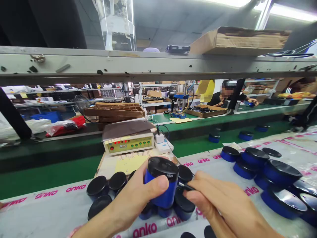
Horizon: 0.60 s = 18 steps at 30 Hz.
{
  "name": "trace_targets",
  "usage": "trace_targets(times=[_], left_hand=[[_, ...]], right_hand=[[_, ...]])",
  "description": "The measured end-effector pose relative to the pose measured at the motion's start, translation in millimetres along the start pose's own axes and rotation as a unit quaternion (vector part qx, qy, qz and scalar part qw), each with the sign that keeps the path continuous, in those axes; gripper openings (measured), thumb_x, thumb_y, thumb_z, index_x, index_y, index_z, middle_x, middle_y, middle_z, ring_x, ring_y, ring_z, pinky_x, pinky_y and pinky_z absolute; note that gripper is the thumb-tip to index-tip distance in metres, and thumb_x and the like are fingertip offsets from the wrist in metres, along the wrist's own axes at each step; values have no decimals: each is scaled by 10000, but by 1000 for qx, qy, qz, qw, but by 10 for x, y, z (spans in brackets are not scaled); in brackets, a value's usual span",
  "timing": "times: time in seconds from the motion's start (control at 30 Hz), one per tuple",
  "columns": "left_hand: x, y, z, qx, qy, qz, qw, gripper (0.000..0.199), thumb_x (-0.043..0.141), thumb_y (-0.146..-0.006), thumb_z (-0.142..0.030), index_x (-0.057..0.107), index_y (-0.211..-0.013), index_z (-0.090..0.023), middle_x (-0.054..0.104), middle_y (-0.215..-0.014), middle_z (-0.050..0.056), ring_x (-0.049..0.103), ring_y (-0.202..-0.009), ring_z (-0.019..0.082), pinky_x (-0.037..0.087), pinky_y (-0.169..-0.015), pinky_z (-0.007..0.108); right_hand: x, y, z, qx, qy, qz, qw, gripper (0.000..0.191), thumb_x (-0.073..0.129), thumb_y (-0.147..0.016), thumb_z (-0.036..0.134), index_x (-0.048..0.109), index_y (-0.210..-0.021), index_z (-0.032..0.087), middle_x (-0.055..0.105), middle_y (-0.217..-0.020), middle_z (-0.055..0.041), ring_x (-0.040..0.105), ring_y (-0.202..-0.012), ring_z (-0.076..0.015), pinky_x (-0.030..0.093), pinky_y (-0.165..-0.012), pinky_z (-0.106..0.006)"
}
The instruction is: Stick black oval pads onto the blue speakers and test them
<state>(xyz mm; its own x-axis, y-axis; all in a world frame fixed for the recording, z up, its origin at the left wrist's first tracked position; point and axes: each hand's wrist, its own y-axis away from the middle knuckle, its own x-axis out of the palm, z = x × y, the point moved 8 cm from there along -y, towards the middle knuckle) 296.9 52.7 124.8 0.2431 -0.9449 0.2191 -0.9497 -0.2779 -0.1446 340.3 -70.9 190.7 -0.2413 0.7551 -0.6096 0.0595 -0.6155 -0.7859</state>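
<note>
The left hand (125,201) is gripping a tilted blue cylinder with a black cap (162,181) above the white printed tabletop (47,211), while the right hand (223,205) is pinching a thin black tool (187,186) against its side.

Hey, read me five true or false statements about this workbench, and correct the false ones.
1. The left hand grips a blue cylinder with a black top. True.
2. The right hand is empty. False: it holds a small dark tool beside the cylinder.
3. A box with red lights stands beyond the hands. True.
4. The sheet on the bench has green lettering. False: its lettering is pink.
5. Nobody else is in view. False: a co-worker is at the bench in the background.
</note>
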Motion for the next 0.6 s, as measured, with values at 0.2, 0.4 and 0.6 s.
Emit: trace_targets(times=[0.2,0.4,0.6], left_hand=[[65,160,-119,39,-66,0,997,598,503,-805,-665,489,-1198,-215,570,-1203,91,504,-1149,268,378,-999,387],[10,300,-109,36,-205,-66,976,587,524,-830,-611,350,-1270,-265,543,-1239,57,498,-1154,236,376,-1005,357],[29,432,-122,176,-406,-87,892,668,585,-836,-503,220,-1368,-327,490,-1289,75,517,-1160,263,439,-973,402]], right_hand=[[0,3,175,-17,79,-10,997,316,383,-960,184,550,-691,185,513,-571,-14,497,-475,-140,381,-430,-283],[11,103,259,-10,150,15,988,290,434,-925,154,574,-673,191,485,-541,-14,478,-434,-146,320,-367,-276],[152,276,187,65,107,29,992,254,380,-931,177,605,-816,191,570,-628,-36,580,-524,-166,446,-440,-255]])
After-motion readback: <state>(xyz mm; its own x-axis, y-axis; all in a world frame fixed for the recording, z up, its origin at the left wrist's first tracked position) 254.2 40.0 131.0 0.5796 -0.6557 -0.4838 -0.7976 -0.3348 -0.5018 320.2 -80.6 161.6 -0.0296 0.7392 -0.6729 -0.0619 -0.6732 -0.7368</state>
